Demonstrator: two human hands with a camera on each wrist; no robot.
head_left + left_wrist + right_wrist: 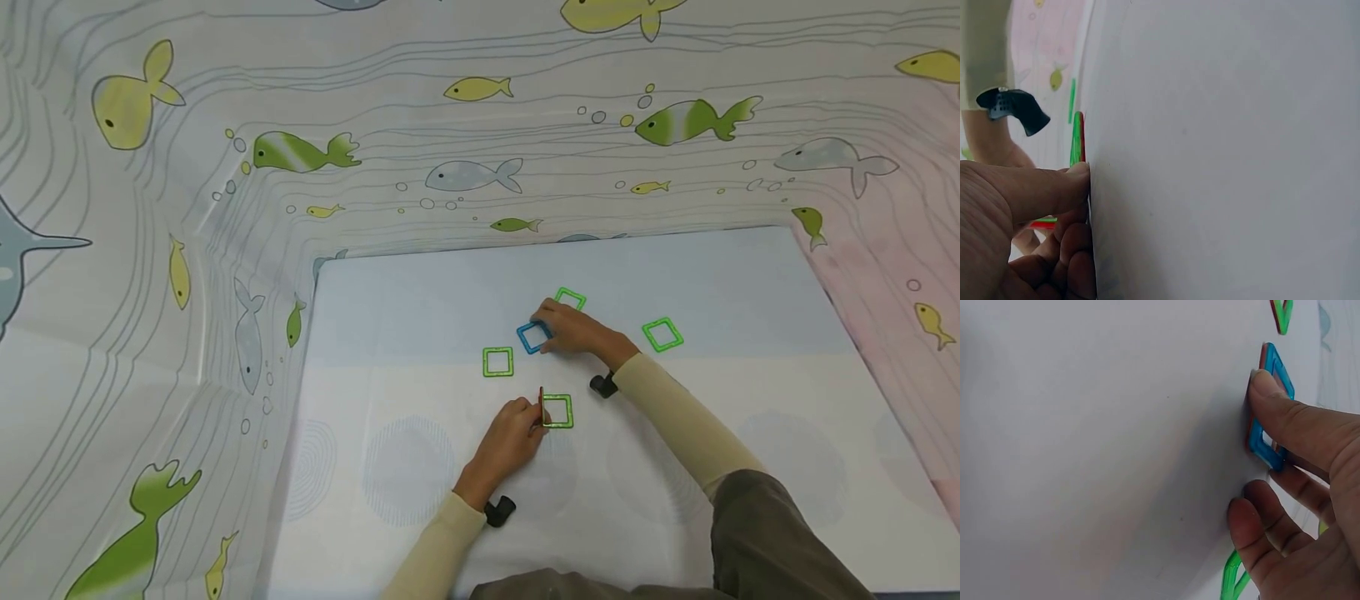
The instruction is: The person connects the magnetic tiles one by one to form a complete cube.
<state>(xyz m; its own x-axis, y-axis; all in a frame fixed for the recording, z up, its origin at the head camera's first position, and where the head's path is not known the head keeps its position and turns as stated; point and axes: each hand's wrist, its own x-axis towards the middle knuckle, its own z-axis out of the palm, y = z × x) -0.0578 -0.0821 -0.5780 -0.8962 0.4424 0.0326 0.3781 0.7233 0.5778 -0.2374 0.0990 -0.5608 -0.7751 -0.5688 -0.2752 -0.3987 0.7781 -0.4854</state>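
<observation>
Several square frame-shaped magnetic tiles are on the white surface. My left hand [508, 439] pinches a red tile [542, 403], which stands upright along the left edge of a flat green tile [570, 411]. In the left wrist view the thumb covers much of what it holds. Farther forward, my right hand [576, 330] holds a blue tile [522, 342] between thumb and fingers. The right wrist view shows the thumb on the face of the blue tile [1264, 452], with the other fingers spread below. Whether that tile is fully off the surface I cannot tell.
A green tile [497, 349] lies left of the blue one. Another green tile [570, 292] is just beyond my right hand, partly hidden by it. One more green tile [651, 338] lies to the right. Fish-patterned padded walls [420, 133] rise around the white table surface [405, 308].
</observation>
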